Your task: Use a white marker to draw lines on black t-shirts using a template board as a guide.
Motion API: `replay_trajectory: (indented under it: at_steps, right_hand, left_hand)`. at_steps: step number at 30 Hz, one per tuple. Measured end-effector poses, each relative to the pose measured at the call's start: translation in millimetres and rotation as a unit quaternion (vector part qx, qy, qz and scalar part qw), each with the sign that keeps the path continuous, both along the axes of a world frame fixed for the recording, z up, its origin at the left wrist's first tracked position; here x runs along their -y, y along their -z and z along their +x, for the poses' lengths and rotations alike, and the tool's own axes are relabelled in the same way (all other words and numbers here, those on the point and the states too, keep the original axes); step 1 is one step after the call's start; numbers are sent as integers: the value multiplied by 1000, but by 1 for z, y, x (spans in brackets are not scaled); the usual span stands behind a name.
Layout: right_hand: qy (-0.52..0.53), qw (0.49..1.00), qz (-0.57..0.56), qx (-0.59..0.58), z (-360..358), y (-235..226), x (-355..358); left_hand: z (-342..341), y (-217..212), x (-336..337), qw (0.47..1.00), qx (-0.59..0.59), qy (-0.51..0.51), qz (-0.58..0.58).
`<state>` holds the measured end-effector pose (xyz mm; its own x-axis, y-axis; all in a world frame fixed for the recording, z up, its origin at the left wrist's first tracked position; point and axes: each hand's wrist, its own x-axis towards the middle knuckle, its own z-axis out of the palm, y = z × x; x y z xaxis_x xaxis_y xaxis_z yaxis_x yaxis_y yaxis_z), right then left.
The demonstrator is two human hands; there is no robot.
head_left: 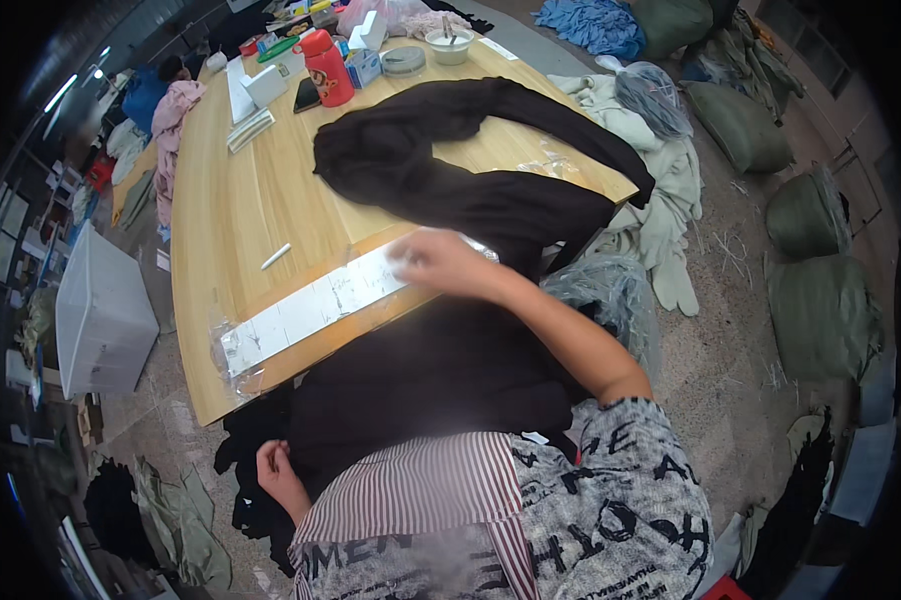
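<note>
Right hand (432,262) (fingers blurred)

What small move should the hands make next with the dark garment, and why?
Probably the right hand should draw the dark garment toward the table's near edge. The cloth lies bunched and twisted there, while the left hand already grips the part hanging below the edge.

bare wood lies left of the dark garment (450,180); bottle (327,68) and boxes crowd the far edge.
</note>
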<state>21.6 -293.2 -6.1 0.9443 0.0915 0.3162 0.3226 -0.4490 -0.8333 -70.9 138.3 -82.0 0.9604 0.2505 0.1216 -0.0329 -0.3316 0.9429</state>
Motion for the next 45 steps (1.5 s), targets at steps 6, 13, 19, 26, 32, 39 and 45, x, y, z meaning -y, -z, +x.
replay_trajectory:
  at_steps: [6, 13, 19, 26, 32, 39, 45]
  right_hand:
    - [243, 962, 14, -124, -134, 92, 39]
    - [254, 924, 129, -256, -166, 153, 66]
    - [86, 908, 206, -354, -172, 128, 65]
    - [2, 889, -279, -362, -119, 45, 74]
    - [29, 978, 4, -208, 9, -59, 93]
    - [178, 936, -292, 81, 124, -40, 37]
    - [162, 963, 209, -44, 148, -25, 64]
  left_hand:
    - [64, -76, 151, 823, 56, 505, 252]
    - [126, -2, 229, 675, -148, 634, 348]
    - [139, 14, 202, 643, -242, 634, 354]
    - [103, -48, 165, 711, -295, 525, 363]
    - [76, -74, 153, 806, -81, 531, 248]
    - [88, -109, 168, 840, -117, 523, 83]
    - [129, -114, 190, 872, -50, 484, 48]
